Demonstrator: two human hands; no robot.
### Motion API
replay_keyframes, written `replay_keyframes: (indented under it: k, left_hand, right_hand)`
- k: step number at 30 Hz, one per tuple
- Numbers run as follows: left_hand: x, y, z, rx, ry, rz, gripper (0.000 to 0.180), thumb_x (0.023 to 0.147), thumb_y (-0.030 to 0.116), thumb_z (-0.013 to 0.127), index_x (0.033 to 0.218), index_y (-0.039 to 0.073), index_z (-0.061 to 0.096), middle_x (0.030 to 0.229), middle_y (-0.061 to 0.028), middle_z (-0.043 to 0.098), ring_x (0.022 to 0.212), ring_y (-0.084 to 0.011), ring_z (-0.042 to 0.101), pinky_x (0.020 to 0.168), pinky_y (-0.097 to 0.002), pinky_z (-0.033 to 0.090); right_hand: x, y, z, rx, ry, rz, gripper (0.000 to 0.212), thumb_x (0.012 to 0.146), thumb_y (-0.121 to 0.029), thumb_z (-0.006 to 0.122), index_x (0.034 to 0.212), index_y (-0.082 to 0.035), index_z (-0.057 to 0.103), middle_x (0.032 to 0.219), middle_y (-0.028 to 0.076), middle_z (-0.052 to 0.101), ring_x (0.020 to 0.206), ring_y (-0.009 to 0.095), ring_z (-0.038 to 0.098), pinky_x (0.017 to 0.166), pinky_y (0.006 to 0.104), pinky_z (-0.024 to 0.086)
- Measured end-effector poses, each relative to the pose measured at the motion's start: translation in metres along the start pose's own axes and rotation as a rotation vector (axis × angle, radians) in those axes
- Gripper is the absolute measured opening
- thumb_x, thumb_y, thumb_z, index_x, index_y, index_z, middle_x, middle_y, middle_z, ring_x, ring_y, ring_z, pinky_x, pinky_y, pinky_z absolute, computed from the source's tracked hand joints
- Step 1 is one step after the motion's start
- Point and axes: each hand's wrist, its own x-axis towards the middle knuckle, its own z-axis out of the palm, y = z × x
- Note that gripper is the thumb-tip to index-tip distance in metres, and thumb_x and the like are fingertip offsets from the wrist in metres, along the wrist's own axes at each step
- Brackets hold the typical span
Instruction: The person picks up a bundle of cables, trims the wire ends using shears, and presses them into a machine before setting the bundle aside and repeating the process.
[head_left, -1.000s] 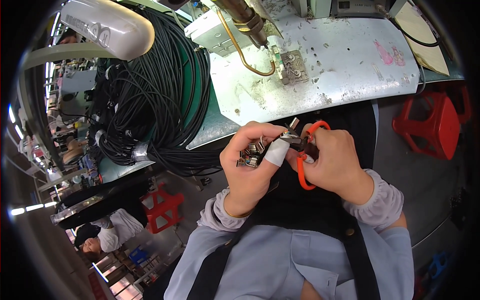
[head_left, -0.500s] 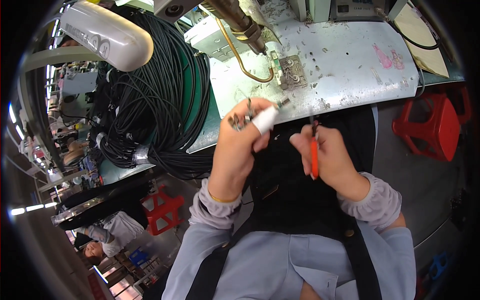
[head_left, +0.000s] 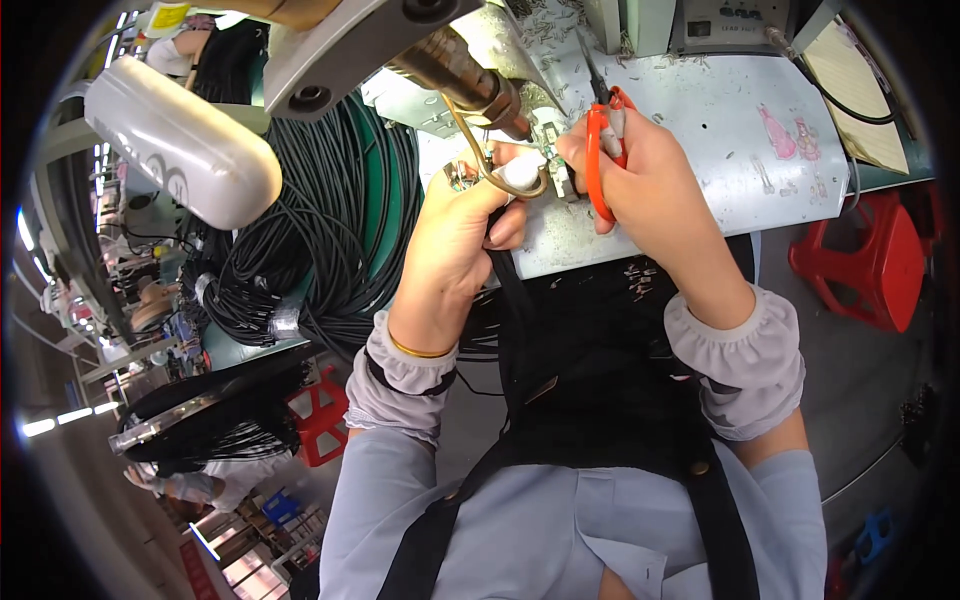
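Observation:
My left hand [head_left: 450, 230] is closed beside a machine's small metal fixture [head_left: 553, 150], under a curved brass-coloured tube [head_left: 470, 140]. Its thumb wears a white wrap [head_left: 522, 172]. Small metal parts [head_left: 462, 177] show in the crook of that hand; its fingertips are partly hidden by the tube. In my right hand [head_left: 650, 170] are red-handled scissors [head_left: 597, 165], their dark pointed blades aimed away from me over the worktop. The fingertips of this hand are close to the fixture's right side; whether they touch it or pinch a small part, I cannot tell.
Directly above my hands hangs the machine's metal head [head_left: 470, 80]. Coils of black cable [head_left: 330, 190] lie to the left, below a white cylindrical lamp [head_left: 185, 145]. Metal scraps litter the pale worktop [head_left: 720, 185]. A red stool [head_left: 870, 260] stands at the right.
Both hands have moved forward to the fixture, my right hand also up and over the worktop. The scissors have turned in my right hand, and my view has shifted slightly.

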Motion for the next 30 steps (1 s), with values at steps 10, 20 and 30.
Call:
replay_keyframes:
  k: [10,20,30]
  left_hand:
    - [0.005,0.013,-0.006,0.041,-0.011,-0.077,0.012,0.074,0.007,0.063,0.079,0.001,0.054,0.055,0.0014,0.046,0.038,-0.0035,0.032,0.036,-0.0191,0.02]
    - [0.004,0.014,-0.007,0.12,-0.01,-0.024,0.015,0.072,0.007,0.066,0.079,0.0,0.055,0.056,0.0019,0.047,0.039,-0.0031,0.033,0.037,-0.0192,0.02]
    - [0.001,0.01,0.001,0.217,0.097,0.028,0.018,0.07,0.009,0.068,0.081,0.001,0.056,0.057,0.0031,0.047,0.041,-0.0022,0.033,0.037,-0.0181,0.021]
  right_hand:
    - [-0.002,-0.001,0.004,-0.003,0.023,-0.007,0.014,0.083,-0.014,0.055,0.084,-0.002,0.05,0.058,-0.003,0.042,0.044,0.003,0.039,0.039,0.0183,0.036]
    - [-0.003,-0.001,0.003,0.001,0.005,-0.047,0.012,0.083,-0.009,0.051,0.09,0.001,0.051,0.064,0.0,0.046,0.048,0.004,0.042,0.04,0.0185,0.037]
    - [-0.003,-0.001,0.002,0.023,-0.01,-0.051,0.011,0.083,-0.009,0.049,0.088,0.0,0.05,0.062,0.0,0.045,0.049,0.005,0.042,0.04,0.0191,0.037]
